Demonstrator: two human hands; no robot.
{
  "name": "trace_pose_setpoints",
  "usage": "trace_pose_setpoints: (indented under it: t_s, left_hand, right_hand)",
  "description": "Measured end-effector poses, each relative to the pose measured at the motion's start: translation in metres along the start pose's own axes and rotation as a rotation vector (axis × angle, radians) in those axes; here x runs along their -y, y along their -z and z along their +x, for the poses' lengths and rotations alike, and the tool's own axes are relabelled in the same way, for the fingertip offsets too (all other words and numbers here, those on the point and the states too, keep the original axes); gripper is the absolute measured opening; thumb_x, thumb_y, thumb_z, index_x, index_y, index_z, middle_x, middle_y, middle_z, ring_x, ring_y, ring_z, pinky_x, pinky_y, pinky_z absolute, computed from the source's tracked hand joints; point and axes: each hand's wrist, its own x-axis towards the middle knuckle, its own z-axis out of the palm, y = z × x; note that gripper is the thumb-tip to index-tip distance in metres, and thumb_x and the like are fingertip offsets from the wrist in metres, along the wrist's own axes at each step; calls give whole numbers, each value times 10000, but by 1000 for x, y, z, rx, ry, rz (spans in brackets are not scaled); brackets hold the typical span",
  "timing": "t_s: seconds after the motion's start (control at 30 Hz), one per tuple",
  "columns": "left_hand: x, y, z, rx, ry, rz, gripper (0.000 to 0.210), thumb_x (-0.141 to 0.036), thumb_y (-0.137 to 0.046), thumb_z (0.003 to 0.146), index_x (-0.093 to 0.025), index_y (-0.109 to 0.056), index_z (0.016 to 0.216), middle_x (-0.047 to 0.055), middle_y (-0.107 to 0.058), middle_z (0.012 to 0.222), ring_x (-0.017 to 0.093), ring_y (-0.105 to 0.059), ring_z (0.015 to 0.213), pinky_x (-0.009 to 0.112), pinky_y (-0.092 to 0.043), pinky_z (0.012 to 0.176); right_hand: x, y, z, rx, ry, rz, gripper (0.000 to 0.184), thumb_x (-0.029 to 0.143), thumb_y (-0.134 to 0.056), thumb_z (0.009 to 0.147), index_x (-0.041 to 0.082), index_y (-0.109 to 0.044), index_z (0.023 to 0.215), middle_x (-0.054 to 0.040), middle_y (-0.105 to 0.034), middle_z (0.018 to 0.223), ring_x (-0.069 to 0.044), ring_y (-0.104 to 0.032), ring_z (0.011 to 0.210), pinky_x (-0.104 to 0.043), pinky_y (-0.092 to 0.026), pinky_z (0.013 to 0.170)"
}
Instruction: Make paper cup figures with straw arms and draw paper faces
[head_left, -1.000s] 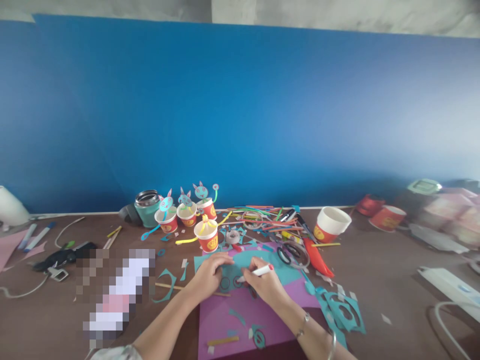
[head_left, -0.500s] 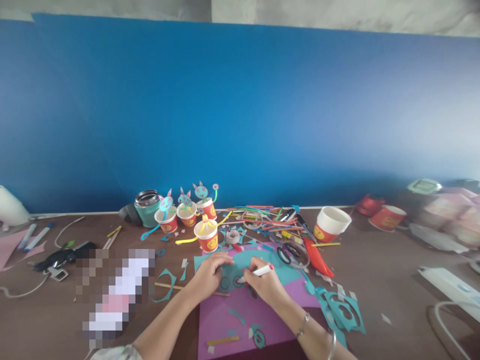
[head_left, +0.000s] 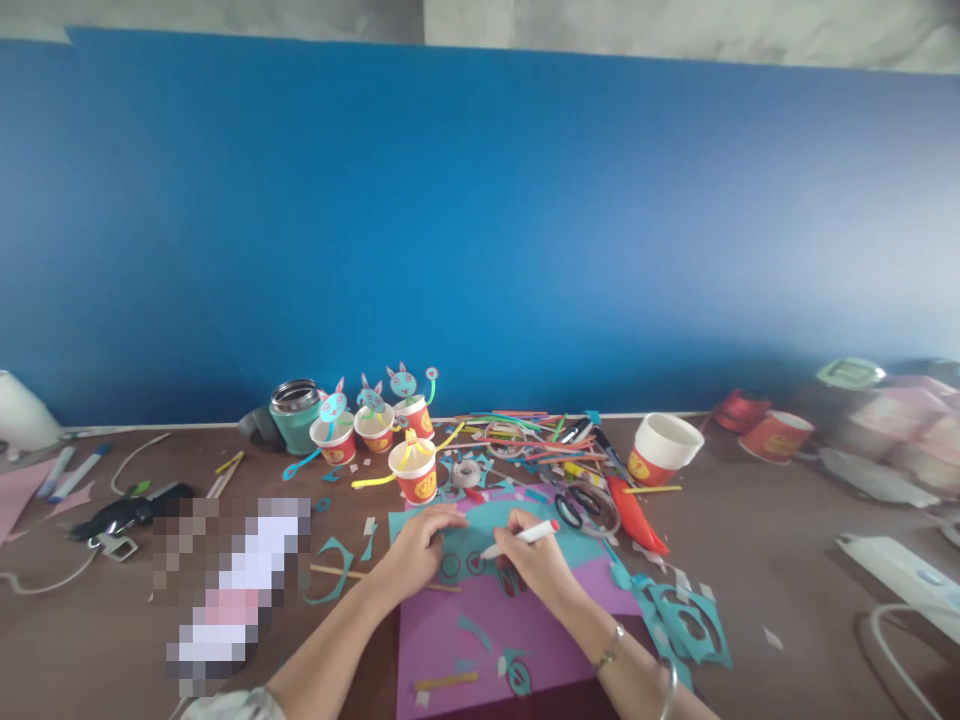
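Observation:
My right hand (head_left: 534,560) grips a white marker (head_left: 517,540) with a red end. Its tip is at a drawn circle on the teal paper (head_left: 491,515), beside another drawn circle. At that paper's left part lies my left hand (head_left: 421,548), fingers stretched out and holding nothing. Beneath the teal paper is a purple sheet (head_left: 435,645), with a teal disc (head_left: 518,677) and a small yellow strip (head_left: 446,681) on it. Just beyond my hands stands a paper cup (head_left: 415,482) with yellow pipe-cleaner arms. Scissors (head_left: 570,508) lie near the paper's far right.
Behind are several cups with teal cat faces (head_left: 333,405) and a teal flask (head_left: 294,425). Pipe cleaners (head_left: 525,440), a tape roll (head_left: 466,474) and stacked white cups (head_left: 667,440) stand or lie at the back. Teal cut-offs (head_left: 686,620) are at right, keys (head_left: 116,530) at left.
The marker has shifted slightly to the right and up, and it now leans lower. My right hand moved with it; my left hand has stayed in place.

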Motion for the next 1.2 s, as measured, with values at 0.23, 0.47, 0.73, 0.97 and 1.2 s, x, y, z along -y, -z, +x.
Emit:
trace_pose_setpoints:
  t_s: [0.23, 0.47, 0.73, 0.97, 1.2]
  left_hand:
    - [-11, 3, 1, 5, 0, 93, 578, 85, -357, 615, -182, -686, 1009, 72, -680, 1111, 201, -587, 1105, 368, -435, 992]
    - [2, -2, 2, -23, -44, 53, 538, 78, -379, 631, -187, -684, 988, 72, -679, 1111, 196, -586, 1107, 375, -436, 994]
    - [2, -2, 3, -28, -69, 33, 518, 77, -382, 633, -178, -687, 964, 78, -685, 1086, 185, -596, 1078, 361, -452, 976]
    - [-5, -1, 1, -32, -69, 30, 529, 94, -362, 627, -158, -690, 957, 92, -684, 1077, 193, -599, 1077, 360, -457, 968]
    - [-5, -1, 2, -33, -70, 30, 521, 99, -357, 634, -144, -690, 952, 109, -682, 1075, 195, -604, 1072, 360, -462, 961]
  right_hand:
    - [1, 6, 3, -91, 94, -71, 242, 319, -521, 715, 225, -380, 543, 33, -550, 430, -103, -456, 416, -211, -320, 425]
    - [15, 3, 1, -76, 102, 21, 315, 456, -484, 781, 226, -409, 580, 34, -506, 438, -110, -420, 414, -230, -300, 434]
    - [17, -15, -3, 59, 146, -217, 164, 274, -476, 682, 216, -401, 549, 49, -460, 490, -101, -398, 487, -217, -302, 474]
    - [10, -15, -3, 40, 162, -315, 167, 270, -460, 677, 221, -374, 543, 52, -436, 494, -112, -403, 510, -222, -301, 495]
    - [10, -16, -5, 58, 174, -334, 182, 277, -474, 698, 222, -367, 562, 63, -401, 500, -108, -365, 510, -218, -275, 479]
